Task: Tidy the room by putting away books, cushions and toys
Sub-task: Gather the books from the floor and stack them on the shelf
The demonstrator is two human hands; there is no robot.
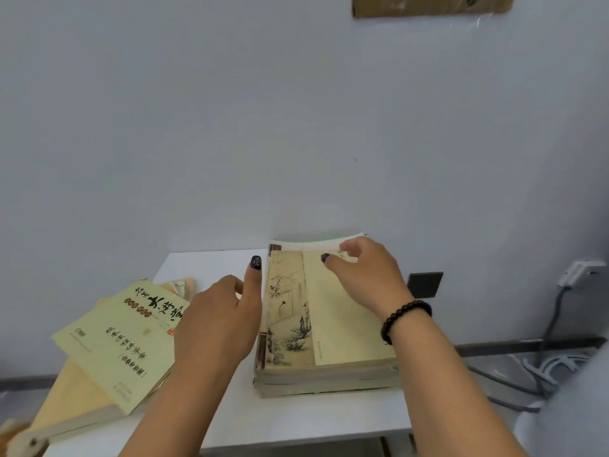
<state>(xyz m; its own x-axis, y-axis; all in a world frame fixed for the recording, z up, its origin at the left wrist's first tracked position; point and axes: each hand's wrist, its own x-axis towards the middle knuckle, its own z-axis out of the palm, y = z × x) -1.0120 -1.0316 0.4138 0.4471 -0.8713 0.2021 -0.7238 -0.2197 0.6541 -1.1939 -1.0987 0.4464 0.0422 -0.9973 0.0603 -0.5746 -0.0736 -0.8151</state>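
Note:
A thick stack of cream books (333, 328), its top cover showing an ink painting, lies on the white table (280, 420) against the wall. My right hand (365, 275), with a dark bead bracelet at the wrist, rests on the top cover near its far edge, fingers bent down onto it. My left hand (224, 318) lies flat against the stack's left side, thumb pointing up along the spine. At the left a pale green book (128, 341) with black lettering lies askew on a tan book (72, 400).
The grey wall stands directly behind the table. A dark square plate (425, 284) sits on the wall to the right of the stack. Grey cables (543, 367) and a plug hang at the far right. A wooden object (19, 437) shows at the bottom left corner.

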